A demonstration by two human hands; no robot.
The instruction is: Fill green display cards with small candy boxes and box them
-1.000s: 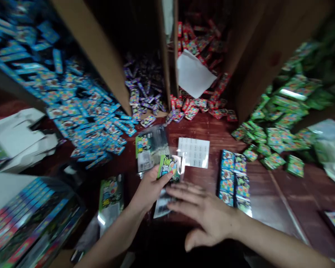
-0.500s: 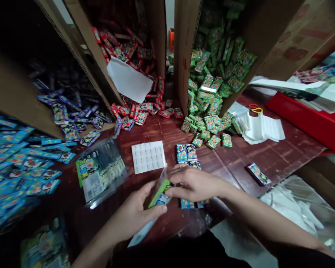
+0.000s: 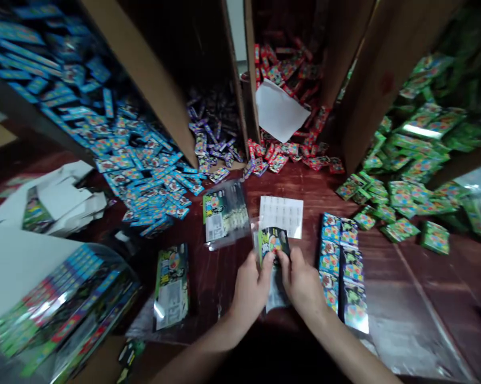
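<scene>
A green and black printed package (image 3: 275, 239) with a clear plastic sleeve is pinched between both hands at the middle. My left hand (image 3: 251, 285) grips its left side, thumb on the front. On its right side my right hand (image 3: 304, 282) is closed, thumb near the other thumb. Behind the package lies a white label sheet (image 3: 290, 213). To the right, blue packets (image 3: 330, 253) and purple-black packets (image 3: 351, 261) lie in two side-by-side columns. More printed packages in clear plastic (image 3: 224, 213) lie to the left, with another package (image 3: 172, 288) nearer the front edge.
Cardboard boxes along the back spill blue packets (image 3: 144, 165), purple packets (image 3: 218, 128), red packets (image 3: 280, 154) and green packets (image 3: 408, 192). White paper (image 3: 282, 112) rests on the red ones. A clear bag of assorted packs (image 3: 72, 304) sits at the lower left.
The view has swung left. My right hand has moved from inside the sleeve's opening area to the package's right side, and the package now faces up more squarely. Both packet columns are uncovered.
</scene>
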